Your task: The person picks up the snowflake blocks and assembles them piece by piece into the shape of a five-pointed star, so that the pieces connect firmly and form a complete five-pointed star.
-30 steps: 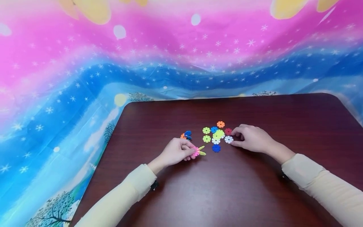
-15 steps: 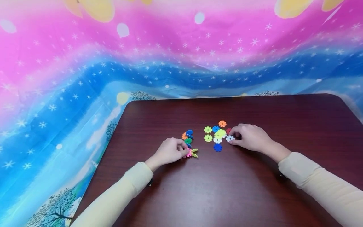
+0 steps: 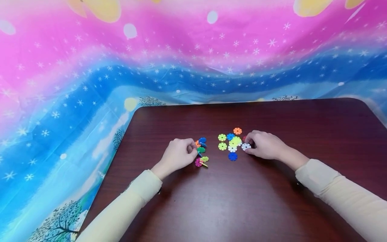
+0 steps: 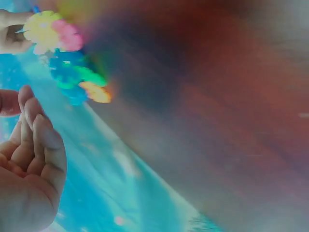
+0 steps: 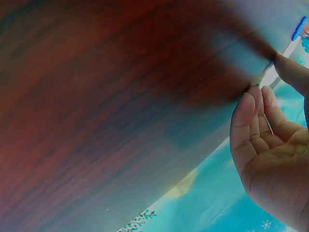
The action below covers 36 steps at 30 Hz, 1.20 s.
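Note:
In the head view, my left hand point(image 3: 179, 153) is beside a cluster of joined snowflake discs, its fingertips near the green disc point(image 3: 201, 150). In the left wrist view its loosely bent fingers point(image 4: 46, 130) hold nothing, and the joined discs lie beyond them. A pink disc point(image 3: 198, 162) with yellow discs point(image 3: 204, 159) fitted into it lies at the cluster's near end. My right hand point(image 3: 266, 145) rests on the table, thumb at the white disc point(image 3: 246, 147) and fingers over part of the red disc point(image 3: 244, 138). Its thumb and fingertips stand apart in the right wrist view.
Between the hands lie several loose flat discs: orange point(image 3: 237, 131), light green point(image 3: 222, 137), white point(image 3: 232, 148) and dark blue point(image 3: 232, 156). The dark wooden table point(image 3: 223, 201) meets a pink and blue snowflake-patterned cloth point(image 3: 169, 60) behind it.
My left hand carried the pink and yellow discs left to the cluster, let go of them and moved slightly farther back. My right hand has stayed by the white disc, its fingers covering more of the red one.

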### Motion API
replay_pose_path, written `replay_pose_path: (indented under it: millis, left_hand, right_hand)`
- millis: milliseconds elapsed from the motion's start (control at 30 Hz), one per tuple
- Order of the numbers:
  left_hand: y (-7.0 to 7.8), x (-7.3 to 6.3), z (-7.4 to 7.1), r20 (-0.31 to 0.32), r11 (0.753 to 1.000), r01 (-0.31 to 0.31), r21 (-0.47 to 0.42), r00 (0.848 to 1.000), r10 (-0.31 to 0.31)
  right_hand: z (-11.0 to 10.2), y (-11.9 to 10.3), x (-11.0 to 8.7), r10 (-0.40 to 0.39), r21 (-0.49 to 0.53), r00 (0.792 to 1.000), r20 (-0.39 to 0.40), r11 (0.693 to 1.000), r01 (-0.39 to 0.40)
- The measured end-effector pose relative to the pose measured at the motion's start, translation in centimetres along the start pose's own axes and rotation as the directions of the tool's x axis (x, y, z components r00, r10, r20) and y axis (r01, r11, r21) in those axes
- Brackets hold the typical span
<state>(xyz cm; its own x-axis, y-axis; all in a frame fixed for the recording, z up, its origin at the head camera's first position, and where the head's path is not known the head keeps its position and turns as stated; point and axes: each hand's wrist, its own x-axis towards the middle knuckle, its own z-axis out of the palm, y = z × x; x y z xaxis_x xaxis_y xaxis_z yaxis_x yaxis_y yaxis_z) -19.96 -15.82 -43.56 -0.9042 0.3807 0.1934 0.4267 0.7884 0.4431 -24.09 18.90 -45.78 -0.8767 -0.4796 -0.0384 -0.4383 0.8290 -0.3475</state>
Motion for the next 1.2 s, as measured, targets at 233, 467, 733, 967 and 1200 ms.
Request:
replay_pose_path:
  millis: [233, 467, 733, 967, 1200]
  left_hand:
    - [3.3, 2.2, 1.1, 0.04, 0.96, -0.234, 0.156, 0.972, 0.23]
    - [6.1, 4.5, 3.5, 0.249, 0.869, -0.39, 0.304, 0.913, 0.323]
    - [7.5, 5.6, 6.1, 0.305, 0.841, -0.354, 0.409, 0.922, 0.24]
    - [8.4, 5.6, 7.4, 0.264, 0.819, -0.269, 0.507, 0.953, 0.15]
    - [8.6, 6.1, 8.1, 0.276, 0.885, -0.2, 0.42, 0.957, 0.085]
  right_hand:
    - [-0.1, 0.0, 0.1, 0.0, 0.07, 1.0, 0.01, 0.998, -0.001]
    - [-0.1, -0.2, -0.3, -0.027, 0.152, 0.999, -0.034, 0.988, 0.032]
    - [-0.2, -0.5, -1.3, -0.03, 0.198, 0.997, -0.076, 0.979, 0.044]
    - [0.0, -0.8, -1.9, -0.034, 0.237, 0.996, -0.086, 0.97, 0.053]
    - [-0.3, -1.2, -2.7, -0.015, 0.292, 0.996, -0.083, 0.956, 0.039]
